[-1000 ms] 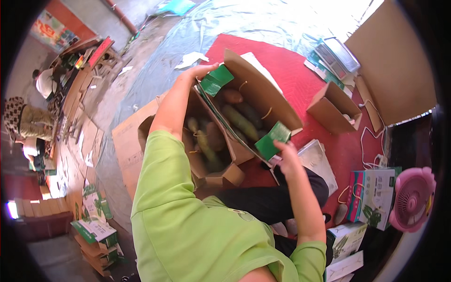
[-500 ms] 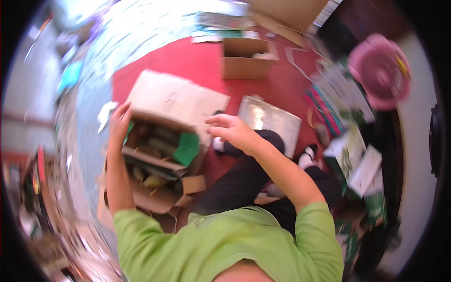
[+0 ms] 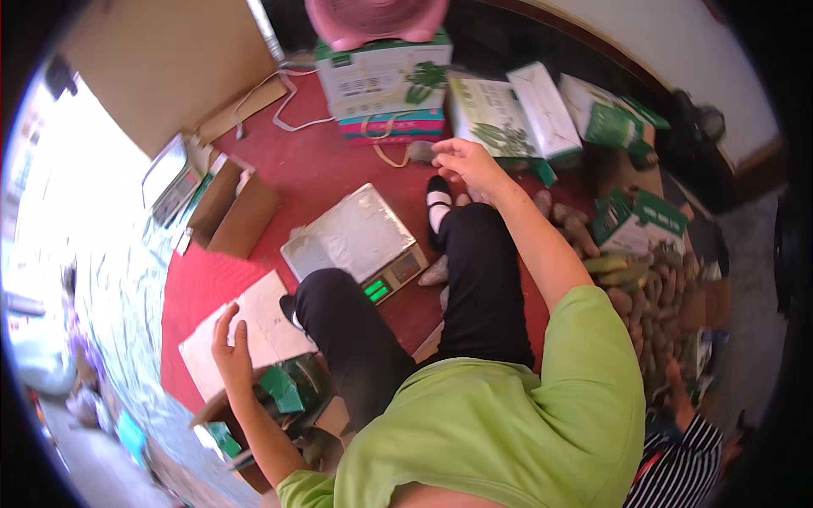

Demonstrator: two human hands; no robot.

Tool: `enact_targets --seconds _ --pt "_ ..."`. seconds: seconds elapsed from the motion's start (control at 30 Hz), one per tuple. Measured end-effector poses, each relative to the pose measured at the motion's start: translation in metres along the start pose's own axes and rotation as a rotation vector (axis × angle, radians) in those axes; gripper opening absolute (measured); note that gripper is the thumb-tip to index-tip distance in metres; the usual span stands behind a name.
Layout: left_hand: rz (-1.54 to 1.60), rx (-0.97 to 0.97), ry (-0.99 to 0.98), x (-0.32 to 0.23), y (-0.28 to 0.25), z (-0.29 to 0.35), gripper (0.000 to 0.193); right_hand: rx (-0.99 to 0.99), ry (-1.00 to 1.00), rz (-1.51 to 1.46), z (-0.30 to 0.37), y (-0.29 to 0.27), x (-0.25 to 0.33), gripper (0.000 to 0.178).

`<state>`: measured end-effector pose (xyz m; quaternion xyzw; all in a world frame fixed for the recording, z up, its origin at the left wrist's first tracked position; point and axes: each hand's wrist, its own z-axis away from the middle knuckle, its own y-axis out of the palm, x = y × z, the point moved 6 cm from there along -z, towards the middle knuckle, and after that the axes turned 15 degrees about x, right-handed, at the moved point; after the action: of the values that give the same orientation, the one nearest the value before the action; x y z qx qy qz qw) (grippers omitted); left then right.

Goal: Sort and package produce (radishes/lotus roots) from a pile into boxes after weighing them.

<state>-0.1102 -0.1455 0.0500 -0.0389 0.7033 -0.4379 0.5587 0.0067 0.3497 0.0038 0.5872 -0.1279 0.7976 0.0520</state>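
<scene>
My left hand (image 3: 233,345) is open, its fingers apart, above a flat white cardboard sheet (image 3: 264,326) and the open box (image 3: 212,415) with green flaps at my left. Further forward, my right hand (image 3: 474,169) is raised over the red floor with loosely bent fingers and nothing visible in them. Its fingertips appear beside a grey-brown tuber (image 3: 421,152); I cannot tell whether they touch. Between my legs and the far boxes sits a digital scale (image 3: 356,233) with a bare silver plate and a lit green display.
A pile of brown tubers (image 3: 656,317) lies at right, with several yellow-green long vegetables (image 3: 616,269). Printed cartons (image 3: 385,80) and a pink basket (image 3: 377,17) stand ahead. A small brown box (image 3: 241,212) is at left. Another person's striped sleeve (image 3: 677,466) shows lower right.
My view has swung to the right, bringing the tuber pile and another person into sight. My left hand is now off the box's edge; my right hand has moved toward the printed cartons.
</scene>
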Motion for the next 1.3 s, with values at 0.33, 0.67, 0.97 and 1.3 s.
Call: enact_targets --seconds 0.33,0.67,0.97,1.3 --pt "-0.324 0.248 0.327 -0.091 0.146 -0.084 0.032 -0.452 0.317 0.273 0.153 -0.096 -0.348 0.009" --pt "-0.473 0.247 0.275 -0.102 0.16 -0.096 0.029 -0.481 0.818 -0.195 0.234 -0.09 -0.426 0.016" --pt "-0.632 0.193 0.287 -0.106 0.164 -0.109 0.027 -0.783 0.409 -0.486 0.209 -0.249 -0.326 0.019" --pt "-0.741 0.146 0.205 -0.099 0.143 -0.115 0.032 -1.012 0.105 -0.623 0.205 -0.398 -0.243 0.036"
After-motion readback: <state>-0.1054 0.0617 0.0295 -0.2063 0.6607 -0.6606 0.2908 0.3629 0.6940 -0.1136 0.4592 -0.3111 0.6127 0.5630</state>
